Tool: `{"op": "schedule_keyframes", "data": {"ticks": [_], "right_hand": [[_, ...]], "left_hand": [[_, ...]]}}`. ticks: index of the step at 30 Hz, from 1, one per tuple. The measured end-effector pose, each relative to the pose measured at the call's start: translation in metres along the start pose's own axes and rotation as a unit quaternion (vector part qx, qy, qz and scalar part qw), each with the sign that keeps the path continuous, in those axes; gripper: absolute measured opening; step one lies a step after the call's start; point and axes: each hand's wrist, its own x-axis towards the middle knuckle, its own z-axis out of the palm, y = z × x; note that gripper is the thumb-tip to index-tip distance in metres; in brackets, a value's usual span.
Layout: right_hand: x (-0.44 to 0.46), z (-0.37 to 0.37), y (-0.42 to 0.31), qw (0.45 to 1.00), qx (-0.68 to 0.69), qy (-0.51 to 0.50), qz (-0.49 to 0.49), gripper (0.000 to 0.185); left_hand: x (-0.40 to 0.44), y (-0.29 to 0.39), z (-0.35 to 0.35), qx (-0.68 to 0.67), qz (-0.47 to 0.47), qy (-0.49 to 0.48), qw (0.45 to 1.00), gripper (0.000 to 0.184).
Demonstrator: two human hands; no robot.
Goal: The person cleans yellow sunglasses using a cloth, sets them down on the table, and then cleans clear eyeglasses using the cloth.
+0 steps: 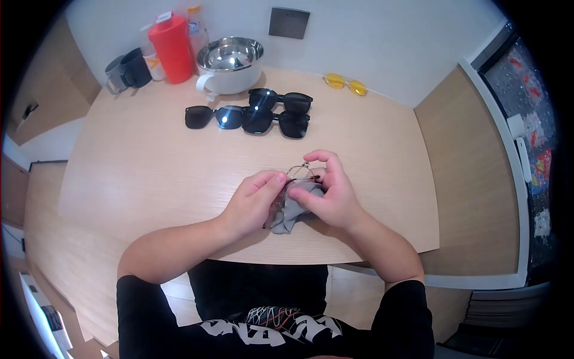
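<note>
Near the front edge of the table, my left hand (254, 200) pinches a pair of thin-rimmed eyeglasses (303, 178) between thumb and fingers. A round rim points up and away from me, and a dark temple arm crosses in front of it. My right hand (336, 192) grips a grey cleaning cloth (283, 222), its thumb pressed on the fabric below the rim. The right index finger is raised and curved near the top of the glasses. Folds of cloth and my fingers hide the rest of the frame.
Beyond my hands lie several dark sunglasses (206, 117) close together. Yellow-lensed glasses (345, 84) rest near the wall. A steel-lined white bowl (230, 78), a red jug (171, 51) and a dark mug (136, 69) stand at the back left. A wooden panel (472, 173) bounds the right side.
</note>
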Motion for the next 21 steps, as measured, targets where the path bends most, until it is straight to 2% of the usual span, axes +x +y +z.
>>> {"op": "schedule_keyframes", "data": {"ticks": [3, 5, 9, 12, 15, 21], "right_hand": [[0.002, -0.002, 0.004, 0.998, -0.042, 0.011, -0.035, 0.052], [0.001, -0.008, 0.001, 0.999, -0.026, 0.026, -0.003, 0.054], [0.002, -0.012, -0.001, 0.999, 0.02, 0.031, 0.026, 0.058], [0.002, -0.004, 0.009, 0.998, -0.061, -0.013, -0.008, 0.056], [0.003, -0.005, 0.012, 0.994, -0.1, 0.0, -0.036, 0.057], [0.006, -0.015, 0.001, 0.997, -0.031, 0.072, 0.007, 0.063]], "left_hand": [[-0.001, 0.001, 0.0, 0.003, -0.007, -0.001, 1.0, 0.029], [0.0, -0.002, 0.0, 0.009, 0.014, 0.006, 1.0, 0.029], [-0.002, 0.003, 0.003, 0.008, -0.008, 0.004, 1.0, 0.028], [0.0, 0.0, -0.002, 0.006, -0.011, -0.014, 1.0, 0.028], [0.0, 0.001, 0.0, 0.011, -0.005, -0.015, 1.0, 0.029], [-0.001, 0.005, 0.005, -0.017, -0.015, 0.002, 1.0, 0.032]]}}
